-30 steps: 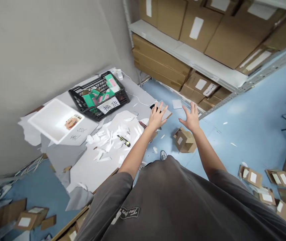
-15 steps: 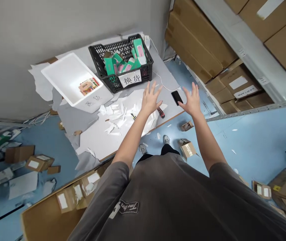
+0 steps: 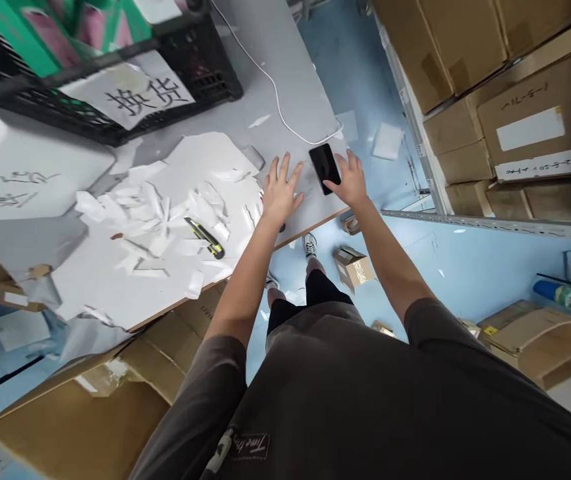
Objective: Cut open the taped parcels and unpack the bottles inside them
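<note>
My left hand (image 3: 281, 192) hovers with spread fingers over the table's front right part, holding nothing. Under it a red and black handled tool is mostly hidden. My right hand (image 3: 351, 180) is at the table's right edge, fingers apart, its thumb over the lower edge of a black phone (image 3: 323, 167). Whether the thumb touches the phone is hard to tell. A white cable (image 3: 279, 107) runs to just above the phone. Left of my left hand, a yellow and black box cutter (image 3: 205, 239) lies among white paper scraps (image 3: 140, 207).
A black plastic crate (image 3: 205, 67) of green and pink boxes stands at the back left, beside a white bin (image 3: 40, 173). Cardboard boxes fill the shelf (image 3: 530, 127) at right. An open carton (image 3: 80, 427) sits below the table's front edge, and small boxes (image 3: 353, 267) lie on the floor.
The view has moved closer to the table and toward the right. My hands have come nearer each other, and my right hand is now lower beside the phone. Both remain open.
</note>
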Motion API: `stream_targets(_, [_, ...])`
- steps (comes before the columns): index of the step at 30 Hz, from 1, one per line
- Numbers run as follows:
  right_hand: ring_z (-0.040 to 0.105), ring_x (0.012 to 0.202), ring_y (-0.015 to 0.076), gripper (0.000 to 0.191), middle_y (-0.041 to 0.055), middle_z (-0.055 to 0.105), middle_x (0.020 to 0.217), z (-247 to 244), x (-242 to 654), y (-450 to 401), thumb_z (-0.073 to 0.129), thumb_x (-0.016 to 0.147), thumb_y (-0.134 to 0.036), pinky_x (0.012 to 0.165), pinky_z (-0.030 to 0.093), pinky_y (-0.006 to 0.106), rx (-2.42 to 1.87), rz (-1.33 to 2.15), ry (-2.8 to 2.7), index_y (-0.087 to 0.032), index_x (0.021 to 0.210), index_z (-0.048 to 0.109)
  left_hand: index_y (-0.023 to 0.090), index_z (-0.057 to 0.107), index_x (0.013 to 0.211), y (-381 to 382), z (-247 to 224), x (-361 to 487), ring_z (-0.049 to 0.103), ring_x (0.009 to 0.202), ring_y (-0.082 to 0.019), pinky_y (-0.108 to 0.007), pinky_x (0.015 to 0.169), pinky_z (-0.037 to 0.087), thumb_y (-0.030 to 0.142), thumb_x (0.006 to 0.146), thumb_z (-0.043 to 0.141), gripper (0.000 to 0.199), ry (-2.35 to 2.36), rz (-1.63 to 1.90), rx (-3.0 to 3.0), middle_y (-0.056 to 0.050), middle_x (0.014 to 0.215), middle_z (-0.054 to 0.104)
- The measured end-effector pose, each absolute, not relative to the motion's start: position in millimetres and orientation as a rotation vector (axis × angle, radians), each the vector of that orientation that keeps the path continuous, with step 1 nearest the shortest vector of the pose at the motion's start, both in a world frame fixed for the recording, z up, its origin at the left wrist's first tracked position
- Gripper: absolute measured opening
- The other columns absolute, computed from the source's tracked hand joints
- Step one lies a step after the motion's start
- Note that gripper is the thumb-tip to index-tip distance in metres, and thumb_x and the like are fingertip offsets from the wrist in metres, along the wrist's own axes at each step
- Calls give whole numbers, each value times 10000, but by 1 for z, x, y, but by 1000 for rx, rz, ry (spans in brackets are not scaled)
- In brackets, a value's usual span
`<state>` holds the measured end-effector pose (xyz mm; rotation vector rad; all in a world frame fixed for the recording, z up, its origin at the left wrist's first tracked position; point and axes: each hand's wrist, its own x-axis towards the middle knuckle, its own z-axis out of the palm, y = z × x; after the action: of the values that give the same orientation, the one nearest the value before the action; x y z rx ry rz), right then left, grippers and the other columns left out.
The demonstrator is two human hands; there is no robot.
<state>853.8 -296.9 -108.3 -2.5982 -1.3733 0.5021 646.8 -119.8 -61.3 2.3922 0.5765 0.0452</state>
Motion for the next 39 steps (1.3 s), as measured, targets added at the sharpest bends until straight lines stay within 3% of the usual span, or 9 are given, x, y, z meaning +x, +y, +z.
stream_targets(7, [365, 1591, 462, 835, 247, 379, 1763, -172, 840, -285, 590, 1081, -629, 1285, 373, 735, -2649, 615, -1134, -171, 1742, 368, 257, 434, 1750, -131, -105, 681, 111, 1768, -442, -694, 1398, 263, 664, 1046, 646, 841, 632, -43, 2366, -124, 1887, 265])
stream_targets(16, [433, 1524, 419, 587, 202, 454, 1682, -183, 824, -270, 615, 1078, -506, 1221, 471, 694, -2631, 461, -961, -227, 1586, 522, 270, 445, 1728, -144, -126, 673, 159, 1759, -423, -690, 1401, 283, 580, 1098, 604, 720, 648, -144, 2377, -92, 1890, 268])
stream_targets(23, [457, 1535, 395, 653, 211, 480, 1681, -173, 826, -271, 627, 1065, -523, 1243, 473, 661, -2630, 488, -991, -224, 1628, 486, 295, 386, 1772, -151, -123, 667, 145, 1763, -433, -675, 1398, 289, 600, 1070, 632, 804, 656, -127, 2392, -87, 1892, 270])
stream_targets(28, [447, 1583, 407, 749, 228, 463, 1711, -158, 843, -290, 642, 1046, -603, 1286, 421, 674, -2549, 488, -1058, -213, 1663, 474, 269, 392, 1776, -155, -119, 666, 170, 1760, -427, -663, 1394, 290, 485, 1073, 647, 778, 644, -155, 2407, -111, 1892, 263])
stream_targets(39, [526, 1451, 404, 613, 228, 588, 1534, -171, 873, -313, 603, 1048, -550, 1237, 444, 695, -2542, 433, -1009, -190, 1543, 580, 258, 439, 1758, -159, -117, 665, 218, 1744, -435, -664, 1358, 366, 331, 1054, 654, 740, 683, -204, 2434, -119, 1881, 290])
